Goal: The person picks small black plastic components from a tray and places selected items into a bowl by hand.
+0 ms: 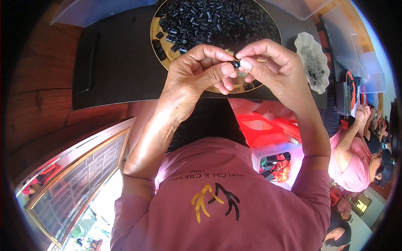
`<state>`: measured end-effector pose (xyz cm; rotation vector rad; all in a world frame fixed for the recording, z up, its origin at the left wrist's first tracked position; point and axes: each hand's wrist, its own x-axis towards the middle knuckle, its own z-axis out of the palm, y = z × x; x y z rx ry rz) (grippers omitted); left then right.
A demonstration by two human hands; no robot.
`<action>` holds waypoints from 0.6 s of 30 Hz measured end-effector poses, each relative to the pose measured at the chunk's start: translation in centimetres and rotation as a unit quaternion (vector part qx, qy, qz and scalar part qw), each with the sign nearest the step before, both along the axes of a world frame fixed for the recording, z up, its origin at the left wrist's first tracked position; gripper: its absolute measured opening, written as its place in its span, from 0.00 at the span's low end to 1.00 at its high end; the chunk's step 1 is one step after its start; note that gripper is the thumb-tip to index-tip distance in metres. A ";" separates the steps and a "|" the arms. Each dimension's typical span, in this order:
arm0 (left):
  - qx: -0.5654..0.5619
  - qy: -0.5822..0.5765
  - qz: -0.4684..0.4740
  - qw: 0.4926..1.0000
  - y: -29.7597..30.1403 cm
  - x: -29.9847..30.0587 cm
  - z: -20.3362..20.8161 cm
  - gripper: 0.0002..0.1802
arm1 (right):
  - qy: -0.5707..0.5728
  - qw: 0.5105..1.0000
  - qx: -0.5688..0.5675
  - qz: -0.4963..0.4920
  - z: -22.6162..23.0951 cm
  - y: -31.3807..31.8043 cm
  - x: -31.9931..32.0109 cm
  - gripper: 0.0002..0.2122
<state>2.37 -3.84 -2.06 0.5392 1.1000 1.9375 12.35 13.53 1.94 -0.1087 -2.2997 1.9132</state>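
Over the tray's near edge: I have my left hand [192,77] and right hand [272,67] close together, a small black piece [235,64] held between their fingertips
Left grip: thumb and forefinger pinch the piece's left end, my other fingers curled loosely beneath
Right grip: thumb and forefinger close on its other end; whether they hold a second tiny part too, I cannot tell
Good handling: I would pinch lightly, as something so short and glossy could slip or twist if squeezed hard
Steadiness: one hand had best anchor the piece while the other does the fine work, thumbs near but not covering the join
Drops: working above the tray seems wise, since a fallen piece should land among its fellows
Tray: round and gold [168,47], with a heap of black pieces [209,25] spread across it, many of them short tubes
Bench: dark and flat [121,58], a wavy-edged white dish [300,40] of see-through bits to the right of the tray
Bins: see-through plastic [96,10] at the far left
Room: red plastic baskets [259,125] below the bench, a framed panel [79,167] low on my left, a co-worker in pink [354,169] on my right
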 end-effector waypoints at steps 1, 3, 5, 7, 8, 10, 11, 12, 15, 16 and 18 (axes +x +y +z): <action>-0.001 -0.003 0.004 1.000 0.0 0.0 0.0 0.10 | 0.000 1.000 0.000 0.000 -0.1 0.0 0.0 0.07; 0.002 -0.006 0.003 1.000 0.0 0.0 -0.1 0.11 | 0.005 1.000 0.011 -0.007 -0.3 0.0 0.1 0.08; 0.004 -0.010 0.002 1.000 -0.1 0.0 -0.2 0.11 | 0.001 1.000 0.013 -0.016 -0.2 -0.3 0.2 0.08; 0.004 0.000 0.002 1.000 -0.1 0.0 -0.2 0.11 | -0.003 1.000 0.015 -0.027 0.0 -0.4 0.3 0.08; 0.004 0.001 0.000 1.000 -0.1 0.0 -0.2 0.11 | -0.013 1.000 0.014 -0.019 0.2 -0.3 0.3 0.08; -0.006 0.013 0.008 1.000 0.0 0.1 0.0 0.11 | -0.022 0.999 0.014 -0.018 0.5 -0.2 0.3 0.08; -0.005 0.014 0.003 1.000 0.0 0.1 0.0 0.11 | -0.043 0.999 0.009 -0.012 0.6 0.0 0.3 0.08; -0.009 0.014 0.003 1.000 -0.1 0.1 0.0 0.11 | -0.063 0.998 0.002 -0.004 0.8 0.0 0.2 0.09; -0.016 0.021 0.007 1.000 -0.1 0.2 0.1 0.10 | -0.124 0.992 -0.024 0.009 1.6 -0.1 0.2 0.09; -0.018 0.028 0.015 0.999 -0.1 0.3 0.1 0.10 | -0.106 0.994 -0.001 0.011 1.4 -0.2 0.2 0.09; -0.015 0.029 0.014 0.999 -0.1 0.4 0.0 0.10 | -0.103 0.995 0.005 0.007 1.4 -0.3 0.3 0.09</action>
